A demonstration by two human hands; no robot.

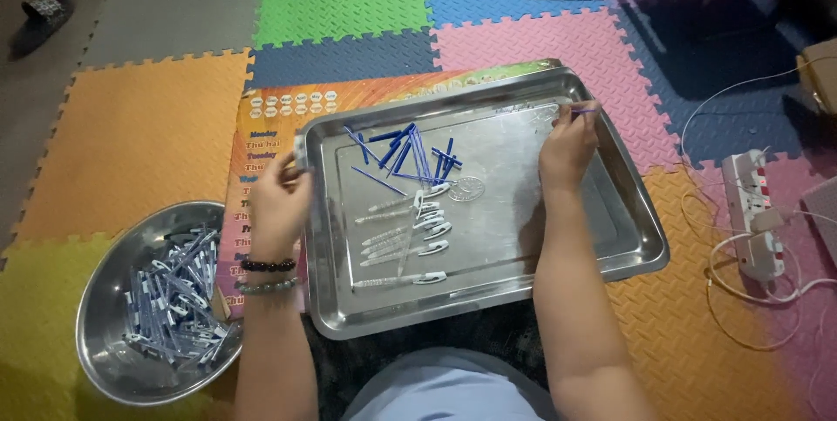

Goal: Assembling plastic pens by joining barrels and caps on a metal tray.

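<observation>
Two hands on my feed, left hand [277, 203] gripping steel tray [610, 238] edge, right hand [567, 146] pinching thin blue refill [586, 110], more refills [405, 151] w/ clear pen barrels [405, 238] inside, bowl [105, 299] nearby left.

Tray [629, 238]: polished sheet metal, glossy, smooth, reflecting light. Thin rods [410, 152] on the tray: blue plastic, slightly shiny. Clips [427, 227] on the tray: white and clear plastic, smooth. Bowl [98, 327] left of the tray: bright metal, mirror-like. Floor mats [131, 138] under the tray: coloured foam, matt, finely textured. Poster [261, 125] beneath the tray: printed, glossy sheet.
</observation>
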